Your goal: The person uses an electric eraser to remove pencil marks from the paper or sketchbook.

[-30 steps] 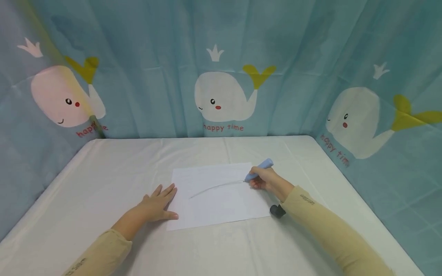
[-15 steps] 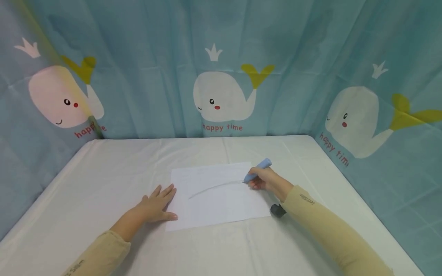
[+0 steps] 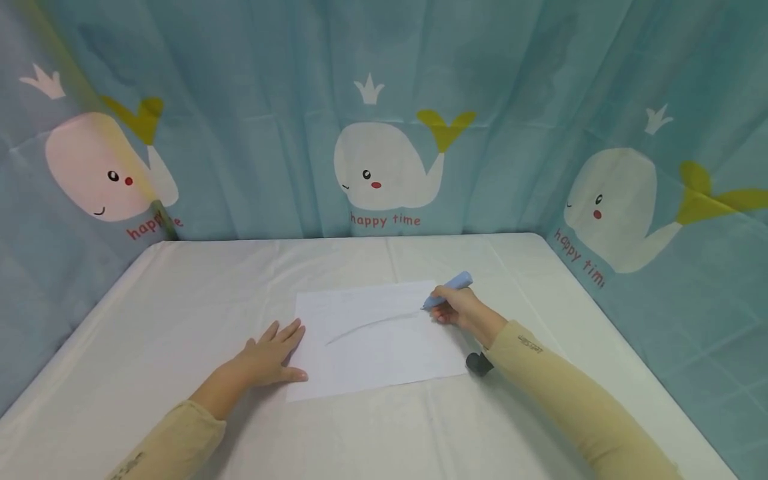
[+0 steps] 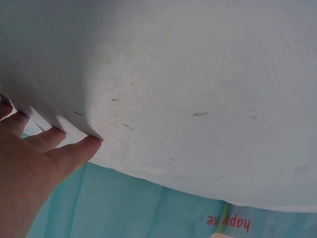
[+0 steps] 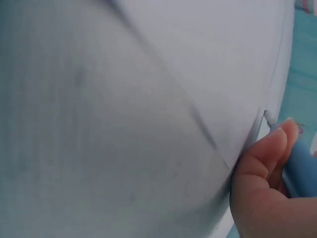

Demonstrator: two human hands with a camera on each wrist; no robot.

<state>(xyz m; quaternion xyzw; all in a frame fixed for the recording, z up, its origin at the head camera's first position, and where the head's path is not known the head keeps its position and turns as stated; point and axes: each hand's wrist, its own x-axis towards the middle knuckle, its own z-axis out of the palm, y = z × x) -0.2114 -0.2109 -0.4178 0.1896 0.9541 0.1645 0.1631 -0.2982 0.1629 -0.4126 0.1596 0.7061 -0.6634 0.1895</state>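
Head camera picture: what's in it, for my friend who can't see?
A person's right hand holds a blue pen near the right end of a faint curved line on white paper; the left hand touches the sheet's left edge. Behind the white table hangs a blue curtain with cartoon whales.
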